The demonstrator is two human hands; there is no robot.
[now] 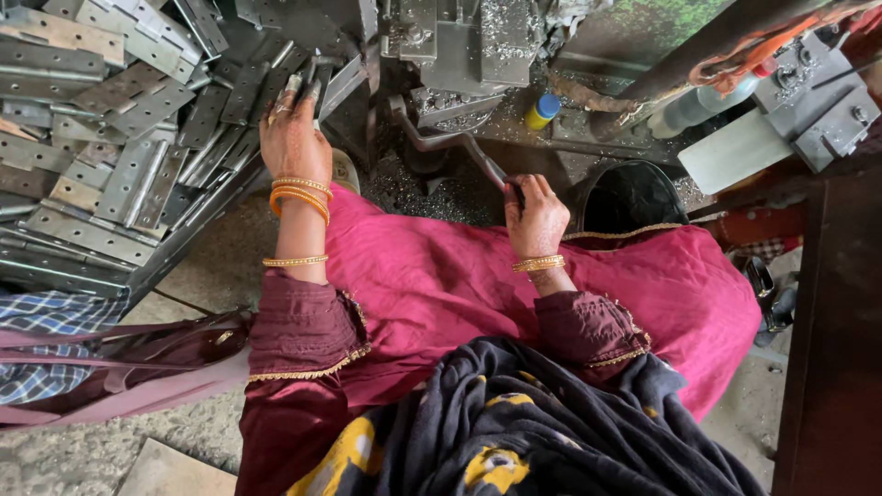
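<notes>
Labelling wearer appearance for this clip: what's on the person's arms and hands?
Both arms wear maroon satin sleeves with gold-trimmed cuffs. Left hand: dark patterned markings, finger rings, orange and gold bangles. Right hand: gold bangles at the wrist.

A dusty concrete floor (207,276) runs under everything here. On the left a big heap of flat metal hinges (110,138) lies spread out, grey plates overlapping at all angles. Further in, the machine's metal bed (514,129) is littered with silvery shavings (404,188), which spill down below it too. A small yellow bottle with a blue cap (542,110) stands on that bed, and beside it what may be a pale plastic bottle (694,108), lying tilted.
</notes>
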